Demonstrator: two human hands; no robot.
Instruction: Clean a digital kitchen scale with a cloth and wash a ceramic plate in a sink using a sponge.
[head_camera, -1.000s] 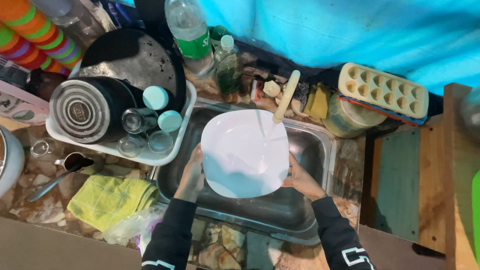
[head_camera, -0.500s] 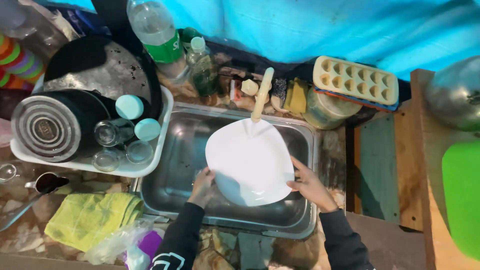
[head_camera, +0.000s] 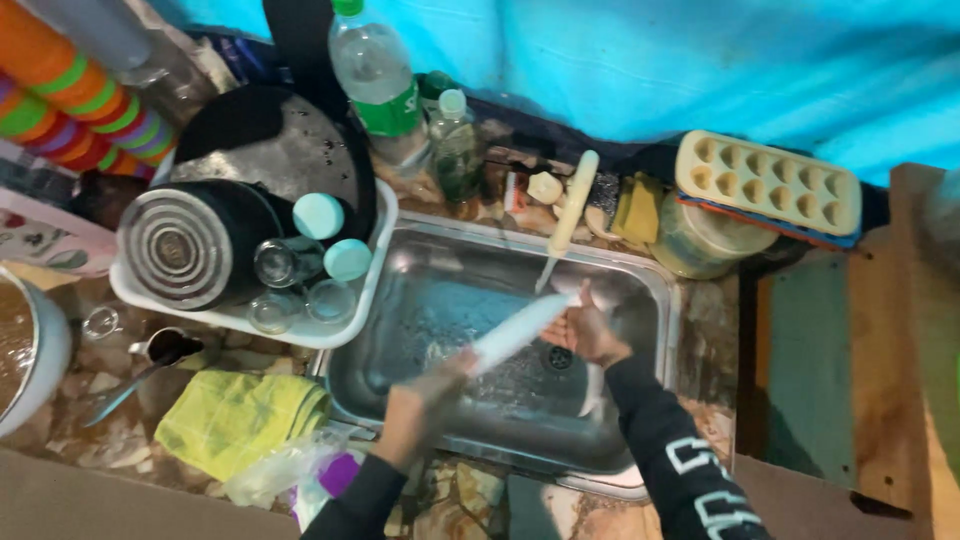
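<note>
1. We look down into a rectangular stainless steel sink (head_camera: 640, 300) at the centre of the frame, set in a stone-patterned bench (head_camera: 90, 400).
2. Over the basin we hold a white round plate (head_camera: 520, 328), turned so far on edge that it shows as a narrow white band. Its long axis runs diagonally, from lower left up to upper right, with the upper end just under the tip of a cream plastic tap (head_camera: 566, 215).
3. We judge the plate is tipped this way so water can run off it into the basin; the flow itself is too blurred to make out.
4. Our left hand (head_camera: 425, 405), lower centre, grips the plate's lower end; motion blur hides the fingers, so we cannot tell how they close.
5. Our right hand (head_camera: 585, 330), right of centre, is cupped against the plate's upper end, fingers curled round the edge.
6. Left of the sink, a white plastic draining tray (head_camera: 375, 260) holds a black ridged pot (head_camera: 185, 250), clear drinking glasses (head_camera: 275, 265) and two pale blue caps.
7. A yellow cloth (head_camera: 235, 420) lies at lower left of the frame. A clear plastic bottle with a green label (head_camera: 375, 80) stands at top centre, and a cream egg tray (head_camera: 765, 185) sits at upper right.
</note>
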